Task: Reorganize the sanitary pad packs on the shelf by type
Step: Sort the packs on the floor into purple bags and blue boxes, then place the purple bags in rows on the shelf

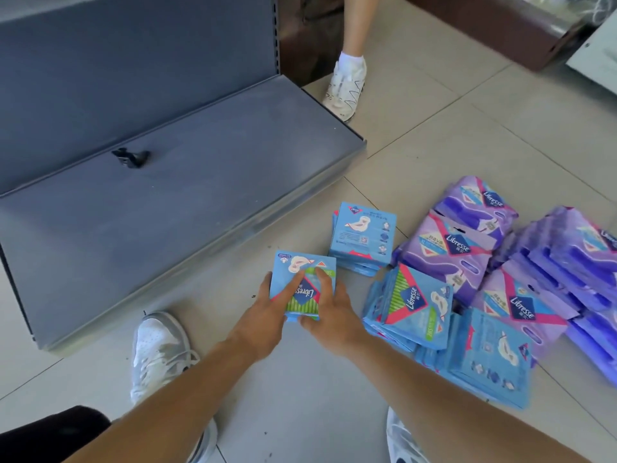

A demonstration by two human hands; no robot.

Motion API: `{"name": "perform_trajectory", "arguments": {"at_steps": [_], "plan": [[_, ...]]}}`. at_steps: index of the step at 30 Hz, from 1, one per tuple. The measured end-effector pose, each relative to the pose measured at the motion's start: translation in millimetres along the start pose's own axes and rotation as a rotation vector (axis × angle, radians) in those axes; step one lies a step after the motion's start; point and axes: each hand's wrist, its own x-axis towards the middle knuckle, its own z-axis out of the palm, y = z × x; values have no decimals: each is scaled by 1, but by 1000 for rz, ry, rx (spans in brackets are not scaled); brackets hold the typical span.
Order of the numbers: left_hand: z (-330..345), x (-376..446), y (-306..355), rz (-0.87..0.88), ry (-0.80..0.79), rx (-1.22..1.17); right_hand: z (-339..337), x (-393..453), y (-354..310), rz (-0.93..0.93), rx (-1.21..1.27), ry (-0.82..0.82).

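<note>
A small stack of blue Libresse packs (302, 267) sits on the floor tiles just in front of the grey shelf (167, 202). My left hand (267, 315) holds its left side, forefinger stretched across the top pack. My right hand (329, 307) grips its right side, thumb under the near edge. Behind it stands another blue stack (362, 238). To the right lie tilted blue packs (412, 309), more blue packs (484, 359) near me, and purple Libresse packs (460, 242).
The shelf board carries only a small black clip (128, 157). Another purple heap (574, 262) lies at far right. My white shoe (160, 352) rests left of my arms. Another person's foot (345, 86) stands by the shelf's far corner.
</note>
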Motion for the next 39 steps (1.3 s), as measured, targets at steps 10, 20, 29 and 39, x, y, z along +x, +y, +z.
{"name": "perform_trajectory", "arguments": {"at_steps": [10,20,29,39], "plan": [[-27,-9,12,-114,-159,179,-16,-14,-14,-4,-189,-75],[-107,-63,94,-152,-133,535,-89,-93,-61,-58,-365,-5],[-152,-113,188,-21,-335,635,-166,-219,-60,58,-275,16],[-143,-124,311,296,-272,633,-253,-322,-14,217,-327,201]]}}
